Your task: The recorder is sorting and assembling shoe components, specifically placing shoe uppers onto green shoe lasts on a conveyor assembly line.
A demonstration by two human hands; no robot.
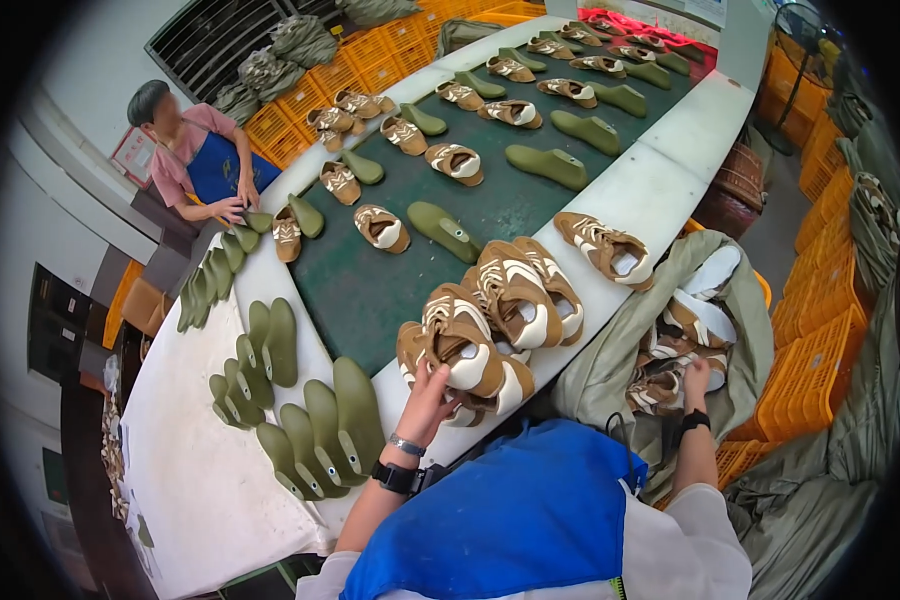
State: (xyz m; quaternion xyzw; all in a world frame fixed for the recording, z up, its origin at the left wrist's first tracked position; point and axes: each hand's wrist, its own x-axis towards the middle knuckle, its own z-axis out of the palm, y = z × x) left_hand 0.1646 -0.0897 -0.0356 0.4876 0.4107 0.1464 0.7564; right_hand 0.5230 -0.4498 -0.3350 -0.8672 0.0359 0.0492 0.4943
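Observation:
Brown sneakers with white stripes (515, 305) are piled on the white edge of the table in front of me. My left hand (430, 402) is closed on the heel of the sneaker (457, 338) at the pile's near left, its fingers partly hidden by the shoe. To the right, my right hand (698, 383) reaches into an open grey-green cloth sack (595, 385), closed on a sneaker (660, 390) among several others; its fingertips are hidden. A single sneaker (602, 248) stands on the white edge beyond the pile.
Sneakers and green shoe lasts (445, 230) line the dark green belt (345, 290). More lasts (355, 420) stand on the white tabletop (185, 450) at left. Across the table a person (205, 160) in a blue apron handles lasts. Orange crates (810, 370) stack up at right.

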